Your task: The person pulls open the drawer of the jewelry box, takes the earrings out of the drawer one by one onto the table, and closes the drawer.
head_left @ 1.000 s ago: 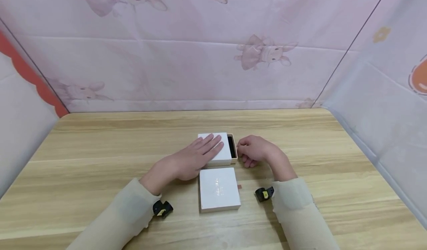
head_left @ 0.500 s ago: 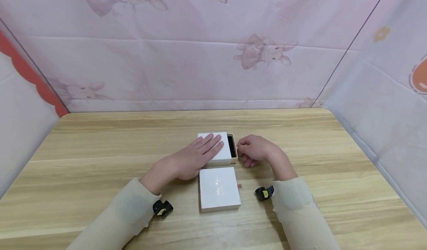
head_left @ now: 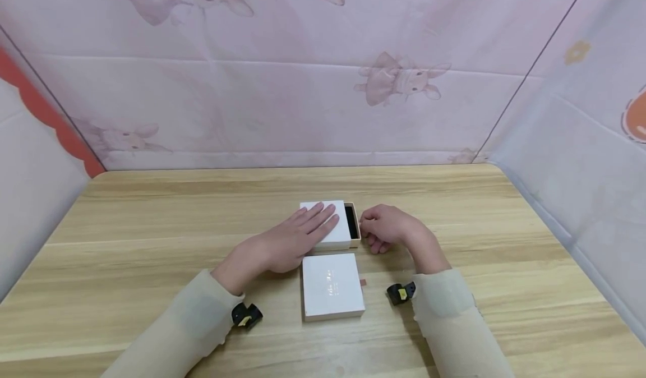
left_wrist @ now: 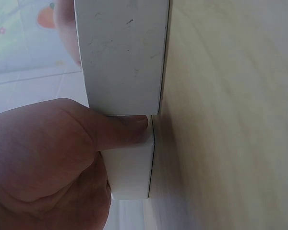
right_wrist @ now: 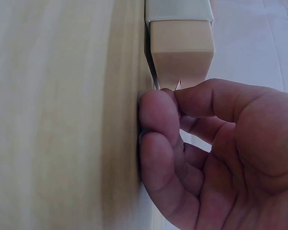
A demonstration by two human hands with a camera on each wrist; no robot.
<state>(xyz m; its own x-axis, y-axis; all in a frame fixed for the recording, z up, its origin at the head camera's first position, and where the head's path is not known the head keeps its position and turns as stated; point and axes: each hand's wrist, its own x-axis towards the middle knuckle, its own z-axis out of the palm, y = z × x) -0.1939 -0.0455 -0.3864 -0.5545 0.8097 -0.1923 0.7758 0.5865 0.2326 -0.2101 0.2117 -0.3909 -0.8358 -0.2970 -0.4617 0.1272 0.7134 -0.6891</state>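
Observation:
My left hand (head_left: 295, 238) lies over a white box sleeve (head_left: 340, 238) in the head view, its fingers spread straight across the top. In the left wrist view, the thumb (left_wrist: 125, 129) presses the sleeve's side wall (left_wrist: 127, 175). A beige drawer (right_wrist: 182, 40) sticks a little way out of the sleeve's right end, with a black inside showing from above. My right hand (head_left: 386, 226) is at that end, fingers curled, and pinches a thin ribbon pull tab (right_wrist: 178, 85) between thumb and index finger.
A second white box (head_left: 333, 285) with gold lettering lies just nearer to me, a small reddish-brown ribbon tab (head_left: 363, 282) at its right side. Both boxes sit on a wood-grain table (head_left: 176, 210). A rabbit-print cloth (head_left: 277, 103) hangs behind the table.

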